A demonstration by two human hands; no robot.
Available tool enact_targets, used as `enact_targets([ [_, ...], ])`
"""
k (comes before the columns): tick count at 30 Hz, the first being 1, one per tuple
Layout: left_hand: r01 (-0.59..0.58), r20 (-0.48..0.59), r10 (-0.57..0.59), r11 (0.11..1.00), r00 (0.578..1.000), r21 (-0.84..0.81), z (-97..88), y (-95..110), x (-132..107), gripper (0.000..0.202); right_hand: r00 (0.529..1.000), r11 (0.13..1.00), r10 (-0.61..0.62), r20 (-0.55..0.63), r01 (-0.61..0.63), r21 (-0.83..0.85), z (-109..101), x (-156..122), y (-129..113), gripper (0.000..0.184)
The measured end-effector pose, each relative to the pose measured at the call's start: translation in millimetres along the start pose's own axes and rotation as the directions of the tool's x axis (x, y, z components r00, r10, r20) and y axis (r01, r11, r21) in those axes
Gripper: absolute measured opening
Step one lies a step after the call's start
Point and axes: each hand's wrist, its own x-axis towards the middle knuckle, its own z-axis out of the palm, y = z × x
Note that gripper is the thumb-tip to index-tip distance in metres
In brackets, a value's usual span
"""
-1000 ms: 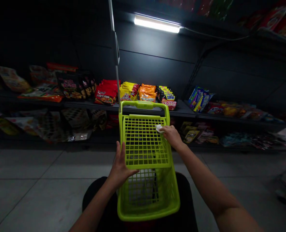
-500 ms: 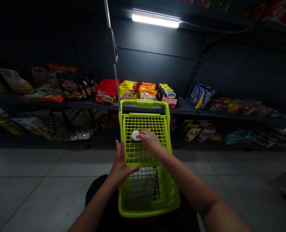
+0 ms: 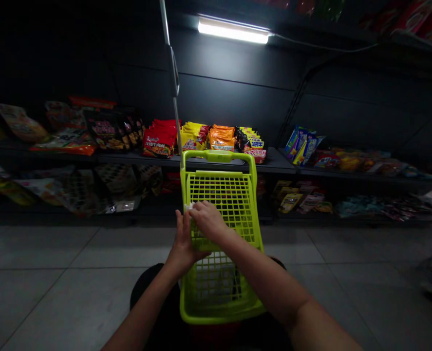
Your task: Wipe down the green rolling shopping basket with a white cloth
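White cloth (image 3: 189, 206): bunched at left edge of lime plastic basket (image 3: 223, 317) — between both hands
Right hand (image 3: 207, 220): fingers together, pressing on cloth
Left hand (image 3: 182, 242): fingers spread — against basket edge
Basket: tilted up, grid side facing the person

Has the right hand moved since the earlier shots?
Yes: the right hand has shifted left across the green basket, toward the left hand, judged against the dark shelf edge behind.
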Motion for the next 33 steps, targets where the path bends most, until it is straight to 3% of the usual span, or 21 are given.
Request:
enact_targets([
  [2, 0.036, 0.025, -0.036, 0.999, 0.999, -0.027, -3.3, 3.3, -0.9, 0.15, 0.998, 0.998, 0.067, 0.009, -0.067, -0.001, -9.4, -13.8, 18.7, 0.026],
  [4, 0.057, 0.036, -0.055, 0.996, 0.998, -0.061, -6.5, 7.7, -1.4, 0.148, 0.977, 0.977, 0.214, 0.015, -0.214, -0.026, -24.2, -44.4, 53.1, 0.029],
  [7, 0.074, 0.039, -0.071, 0.994, 0.997, -0.085, -8.6, 12.1, -1.4, 0.149, 0.881, 0.877, 0.472, -0.015, -0.472, -0.09, -45.3, -97.0, 103.5, 0.028],
  [9, 0.082, 0.043, -0.079, 0.992, 0.996, -0.092, -8.1, 12.5, -1.1, 0.149, 0.825, 0.819, 0.561, -0.063, -0.565, -0.105, -51.0, -116.7, 117.3, 0.027],
  [11, 0.075, 0.046, -0.071, 0.993, 0.996, -0.089, -6.4, 10.9, -0.8, 0.149, 0.832, 0.828, 0.549, -0.08, -0.555, -0.084, -46.0, -113.7, 107.6, 0.025],
  [13, 0.059, 0.045, -0.056, 0.995, 0.997, -0.077, -4.2, 8.0, -0.7, 0.15, 0.884, 0.883, 0.465, -0.051, -0.467, -0.036, -31.6, -89.6, 77.9, 0.026],
  [16, 0.027, 0.03, -0.026, 0.999, 0.999, -0.036, -1.1, 3.3, -1.3, 0.153, 0.973, 0.973, 0.229, -0.01, -0.228, 0.045, -5.6, -39.4, 20.0, 0.026],
  [19, 0.01, 0.002, -0.01, 1.0, 1.0, 0.008, -1.1, 0.9, -2.9, 0.154, 0.999, 0.998, 0.031, -0.015, -0.03, 0.052, 6.4, -13.4, -10.5, 0.023],
  [21, 0.029, 0.01, -0.029, 1.0, 1.0, -0.004, -3.3, 2.1, -3.9, 0.152, 0.999, 0.998, 0.042, -0.014, -0.042, 0.037, 2.4, -21.5, -1.2, 0.025],
  [23, 0.055, 0.027, -0.054, 0.997, 0.998, -0.045, -6.2, 5.2, -4.6, 0.15, 0.987, 0.987, 0.16, 0.0, -0.16, 0.016, -8.7, -47.0, 27.5, 0.031],
  [26, 0.077, 0.027, -0.074, 0.993, 0.997, -0.094, -9.1, 10.7, -5.0, 0.148, 0.915, 0.914, 0.402, 0.011, -0.401, -0.059, -29.8, -96.0, 77.2, 0.03],
  [28, 0.083, 0.028, -0.081, 0.991, 0.996, -0.102, -9.0, 12.8, -4.9, 0.148, 0.861, 0.855, 0.508, -0.02, -0.507, -0.112, -39.6, -117.7, 94.6, 0.027],
  [31, 0.074, 0.034, -0.071, 0.992, 0.997, -0.105, -6.1, 11.8, -4.5, 0.147, 0.846, 0.839, 0.531, -0.047, -0.533, -0.113, -38.0, -113.2, 80.2, 0.025],
  [33, 0.056, 0.036, -0.052, 0.993, 0.998, -0.102, -3.1, 8.7, -4.1, 0.147, 0.892, 0.89, 0.451, -0.024, -0.452, -0.056, -26.2, -87.5, 48.2, 0.025],
])
